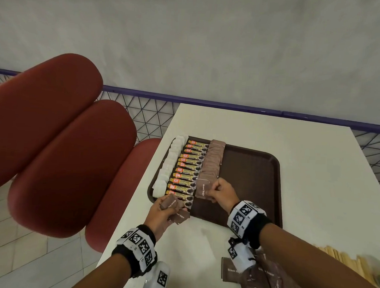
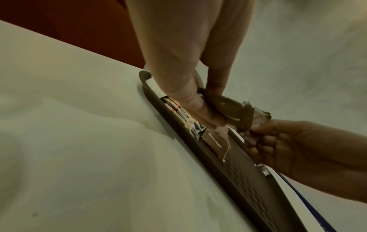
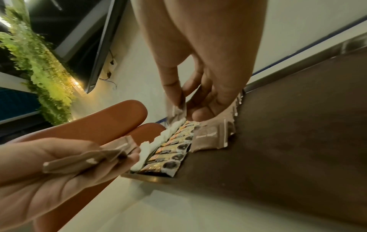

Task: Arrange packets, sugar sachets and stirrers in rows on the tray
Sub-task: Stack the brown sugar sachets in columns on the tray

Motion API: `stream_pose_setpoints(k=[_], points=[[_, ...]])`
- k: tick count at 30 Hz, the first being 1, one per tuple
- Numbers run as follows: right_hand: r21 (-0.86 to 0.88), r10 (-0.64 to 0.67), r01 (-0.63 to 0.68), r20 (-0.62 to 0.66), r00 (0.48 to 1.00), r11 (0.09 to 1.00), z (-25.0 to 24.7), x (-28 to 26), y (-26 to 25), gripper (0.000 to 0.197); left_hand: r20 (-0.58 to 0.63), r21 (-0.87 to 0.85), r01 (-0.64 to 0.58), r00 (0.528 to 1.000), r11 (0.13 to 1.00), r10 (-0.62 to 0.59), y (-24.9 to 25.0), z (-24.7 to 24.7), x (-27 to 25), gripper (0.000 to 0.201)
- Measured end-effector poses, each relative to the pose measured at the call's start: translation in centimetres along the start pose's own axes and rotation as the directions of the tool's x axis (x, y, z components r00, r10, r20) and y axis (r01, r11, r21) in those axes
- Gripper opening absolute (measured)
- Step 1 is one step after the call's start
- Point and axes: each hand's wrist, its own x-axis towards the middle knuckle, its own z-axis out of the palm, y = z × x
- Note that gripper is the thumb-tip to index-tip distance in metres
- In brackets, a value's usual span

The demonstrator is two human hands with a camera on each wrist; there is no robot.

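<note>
A dark brown tray (image 1: pixel 248 178) holds three rows: white sachets (image 1: pixel 169 164) at the left, coffee granule packets (image 1: pixel 188 167) in the middle, and brown sugar sachets (image 1: pixel 212 162) beside them. My left hand (image 1: pixel 161 211) grips a bunch of brown sachets (image 1: pixel 174 204) over the tray's near left corner. My right hand (image 1: pixel 221 190) hovers at the near end of the brown row. In the right wrist view its thumb and fingers pinch one brown sachet (image 3: pixel 176 111) just above that row. The tray's right half is bare.
A loose pile of brown sachets (image 1: pixel 255 275) lies on the white table (image 1: pixel 203 241) near me, partly under my right forearm. Wooden stirrers (image 1: pixel 342 259) lie at the near right. A red padded chair (image 1: pixel 66 150) stands left of the table. A purple rail (image 1: pixel 207 101) runs behind.
</note>
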Motion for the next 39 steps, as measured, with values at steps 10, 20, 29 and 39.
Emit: stream_pose_setpoints(k=[10, 20, 29, 39], points=[[-0.456, -0.095, 0.122, 0.082, 0.992, 0.882, -0.5, 1.2, 0.2, 0.016, -0.077, 0.041, -0.006, 0.997, 0.999, 0.01, 0.6, -1.1, -0.1, 0.028], [-0.727, -0.192, 0.192, 0.085, 0.978, 0.659, 2.2, 2.3, 1.2, 0.033, -0.123, 0.012, 0.051, 0.991, 0.999, -0.049, 1.1, -1.5, -0.6, 0.023], [-0.815, -0.231, 0.207, 0.092, 0.969, 0.542, 2.3, 2.3, 0.8, 0.05, -0.047, -0.014, 0.062, 0.997, 0.998, -0.062, 1.4, -1.4, -0.3, 0.027], [-0.535, -0.355, 0.392, 0.177, 0.918, 0.749, 2.8, 0.0, -0.4, 0.033, -0.067, 0.068, 0.01, 0.998, 0.998, -0.006, 1.3, -0.4, 0.1, 0.042]])
